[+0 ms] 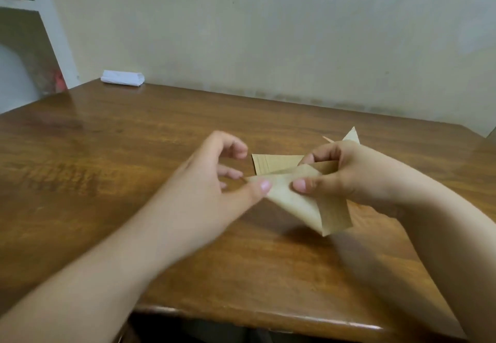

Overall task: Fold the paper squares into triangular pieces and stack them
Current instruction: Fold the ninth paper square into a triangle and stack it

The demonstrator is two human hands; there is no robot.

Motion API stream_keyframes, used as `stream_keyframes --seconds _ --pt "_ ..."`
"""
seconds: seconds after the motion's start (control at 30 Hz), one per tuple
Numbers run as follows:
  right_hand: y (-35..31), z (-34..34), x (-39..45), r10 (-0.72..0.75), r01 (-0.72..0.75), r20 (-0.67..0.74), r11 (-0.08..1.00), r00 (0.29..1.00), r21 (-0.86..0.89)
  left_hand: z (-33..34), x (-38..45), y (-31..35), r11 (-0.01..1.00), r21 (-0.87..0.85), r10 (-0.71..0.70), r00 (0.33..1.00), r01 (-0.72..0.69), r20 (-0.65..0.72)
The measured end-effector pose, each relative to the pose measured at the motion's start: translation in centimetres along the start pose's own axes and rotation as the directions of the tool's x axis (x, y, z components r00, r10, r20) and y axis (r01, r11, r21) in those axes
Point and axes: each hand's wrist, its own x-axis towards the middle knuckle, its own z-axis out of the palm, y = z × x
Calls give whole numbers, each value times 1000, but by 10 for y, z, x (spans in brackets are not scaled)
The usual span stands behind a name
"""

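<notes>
Folding looks to be partway through, as a guess from what lies on the table [134,154]: one tan paper piece [308,203] is lifted just above the wood near the front edge, bent over on itself but not pressed flat, so its crease seems unfinished. The left hand [214,179] pinches the piece's left corner between thumb and a finger, the other fingers curled loosely above it. The right hand [343,179] grips the piece's upper right part, thumb on top and fingers curled behind. Just behind the held piece, flat on the table, lies a small stack of papers [271,164], edges showing in layers; whether these are folded or waiting I cannot tell. A pointed tan tip [353,136] shows behind the right hand. Far back at the table's left rear corner sits a white folded bundle [122,80]. The paper looks thin, soft and slightly creased.
</notes>
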Motion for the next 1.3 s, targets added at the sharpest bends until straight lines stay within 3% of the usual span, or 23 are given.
stream_keyframes --seconds 0.17,0.33,0.53,0.7,0.87,1.13,1.3 --pt "6 -8 24 -33 61 -113 965 993 254 8 72 7 964 -214 -106 967 158 233" --pt "24 -4 38 38 80 -231 874 972 478 29 99 -6 893 -406 -109 968 195 226" --pt "29 -5 32 79 61 -211 808 974 586 39 95 -13 799 -559 -89 963 221 253" --pt "25 2 29 66 71 -216 818 974 571 30 91 -17 769 -598 -51 954 227 297" --pt "22 6 27 84 77 -269 841 960 536 28 89 -17 812 -560 -1 960 164 279" --pt "21 8 27 79 85 -390 918 917 386 31 87 -15 826 -557 -4 989 86 148" --pt "21 8 26 69 86 -417 935 906 343 31 87 -14 843 -532 -12 991 82 133"
